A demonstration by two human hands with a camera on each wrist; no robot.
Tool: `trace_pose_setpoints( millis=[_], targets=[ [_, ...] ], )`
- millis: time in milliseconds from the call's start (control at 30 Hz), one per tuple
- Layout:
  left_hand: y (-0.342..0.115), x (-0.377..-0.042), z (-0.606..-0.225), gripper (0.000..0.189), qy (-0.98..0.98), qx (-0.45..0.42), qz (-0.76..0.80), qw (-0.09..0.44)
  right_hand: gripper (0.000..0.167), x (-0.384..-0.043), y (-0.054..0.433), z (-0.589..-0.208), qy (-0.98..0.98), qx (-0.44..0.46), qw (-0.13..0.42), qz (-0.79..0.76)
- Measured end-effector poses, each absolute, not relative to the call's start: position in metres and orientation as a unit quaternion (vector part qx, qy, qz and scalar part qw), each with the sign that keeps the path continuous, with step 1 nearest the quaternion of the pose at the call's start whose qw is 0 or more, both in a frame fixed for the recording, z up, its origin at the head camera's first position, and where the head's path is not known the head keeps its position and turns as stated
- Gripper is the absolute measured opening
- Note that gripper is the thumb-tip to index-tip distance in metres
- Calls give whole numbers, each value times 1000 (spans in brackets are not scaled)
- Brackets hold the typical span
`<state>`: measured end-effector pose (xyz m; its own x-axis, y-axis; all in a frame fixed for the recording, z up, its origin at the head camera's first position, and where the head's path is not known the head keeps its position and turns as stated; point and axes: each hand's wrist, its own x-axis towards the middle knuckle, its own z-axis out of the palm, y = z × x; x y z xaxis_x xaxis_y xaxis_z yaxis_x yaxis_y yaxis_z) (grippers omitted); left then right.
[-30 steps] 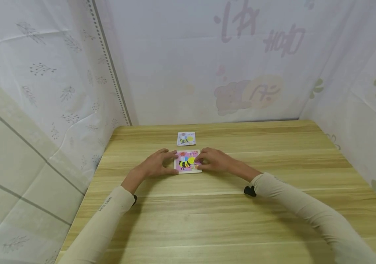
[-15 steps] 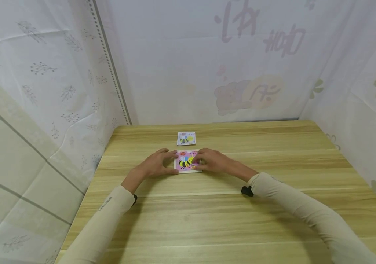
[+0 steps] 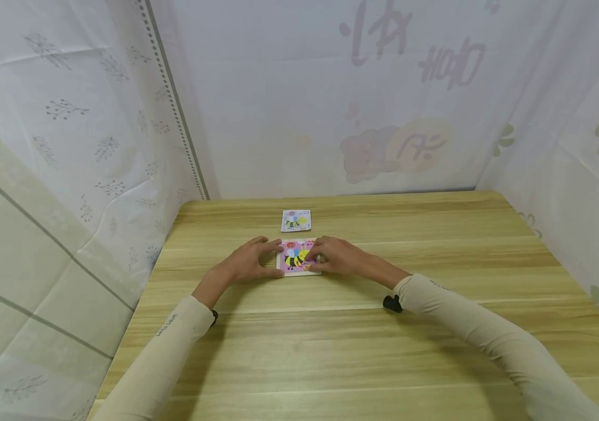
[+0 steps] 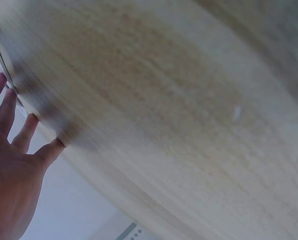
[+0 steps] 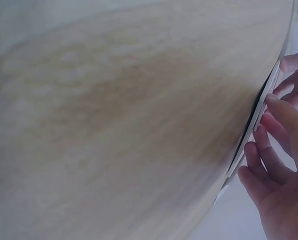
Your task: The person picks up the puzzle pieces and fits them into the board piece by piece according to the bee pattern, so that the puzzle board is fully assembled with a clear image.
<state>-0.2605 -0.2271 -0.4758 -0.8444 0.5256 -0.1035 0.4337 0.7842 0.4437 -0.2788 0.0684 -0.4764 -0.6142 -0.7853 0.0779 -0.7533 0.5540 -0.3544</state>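
Observation:
A small square jigsaw puzzle [image 3: 294,259] with a yellow-and-black bee on pink lies in a pale frame on the table, in the head view. My left hand [image 3: 246,261] rests at its left edge, index finger by the upper corner and thumb on the lower one; the left wrist view shows this hand's [image 4: 13,160] fingers spread and fairly straight. Over the puzzle's right side, my right hand [image 3: 338,255] has thumb and index finger bent together at a puzzle piece, mostly hidden beneath them. From the right wrist, the puzzle [image 5: 254,120] appears only edge-on beside the right hand [image 5: 284,185].
A picture card [image 3: 296,221] with a matching bee lies just behind the puzzle. The wood-grain table [image 3: 299,351] stretches towards the front and both sides. Printed white cloth [image 3: 278,105] hangs behind the table and at its left and right.
My right hand has shifted slightly left over the puzzle, and the pale patch at its lower right now shows printed colour or is covered by fingers. My left hand has stayed put.

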Motion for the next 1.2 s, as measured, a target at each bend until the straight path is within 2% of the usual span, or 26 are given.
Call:
trace_pose_setpoints(
  millis=[633, 1200],
  targets=[
    [-229, -260, -475, 76, 938, 253, 208, 110, 24, -282, 60, -474, 884, -433, 71, -160],
    [-237, -252, -485, 74, 930, 258, 248, 91, 19, -275, 62, -480, 879, -442, 59, -167]
  ],
)
